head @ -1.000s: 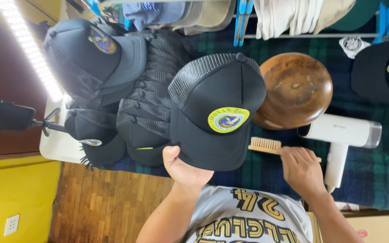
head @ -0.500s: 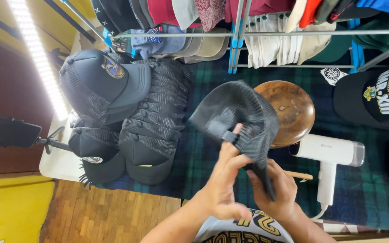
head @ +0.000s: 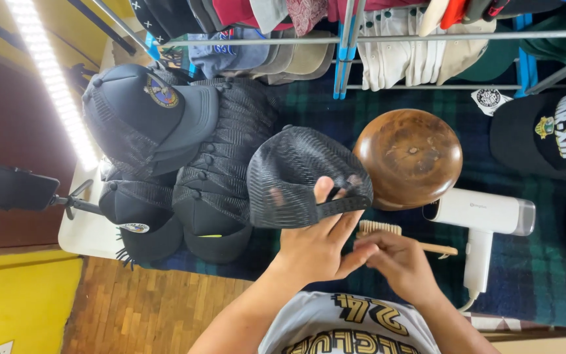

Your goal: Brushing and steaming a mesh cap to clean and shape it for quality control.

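Since the earlier frame the black mesh cap (head: 306,177) has turned, its open back and strap now facing the viewer. Left hand (head: 316,246) pinches the rear strap, fingers closed on it; right hand (head: 397,262) curls shut beside it over the brush (head: 404,237). Cap: light, soft mesh, best held by strap or brim. Beyond: wooden hat block (head: 409,157), stacked caps (head: 217,170)

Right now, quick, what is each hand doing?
Left hand: closed on the black mesh-back cap, thumb on its rear strap.
Right hand: fingers curled beside the left hand, just in front of the wooden brush; whether it holds anything cannot be told.
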